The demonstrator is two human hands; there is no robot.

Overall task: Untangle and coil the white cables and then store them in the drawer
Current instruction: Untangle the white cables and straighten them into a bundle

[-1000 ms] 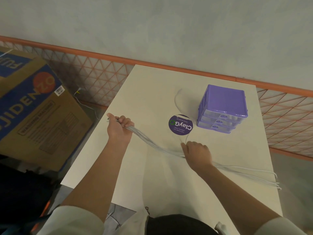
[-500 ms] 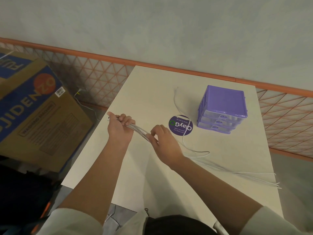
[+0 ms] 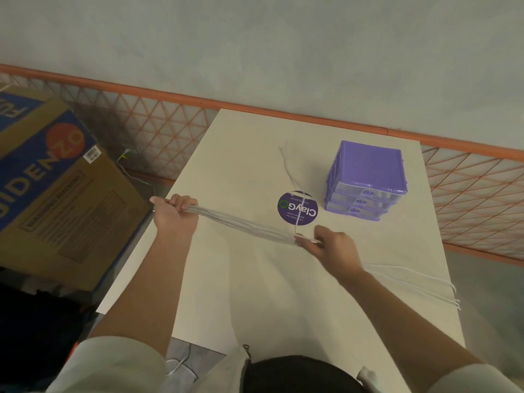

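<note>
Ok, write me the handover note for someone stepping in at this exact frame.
Left hand grips one end of the white cables near the table's left edge. Right hand pinches the bundle further along, below the round sticker. Loose ends trail toward the right edge; one strand runs up over the sticker. Purple drawer unit stands behind, all drawers closed.
Done: strands gathered side by side.
Left: coil them, open a drawer, store them.

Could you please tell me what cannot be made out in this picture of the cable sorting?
Head view only:
- Cable count: strands blur together.
- Right hand: its grip is motion-blurred.
- Drawers: contents unreadable through the fronts.
- Cardboard box: lettering cut by the left edge.
</note>
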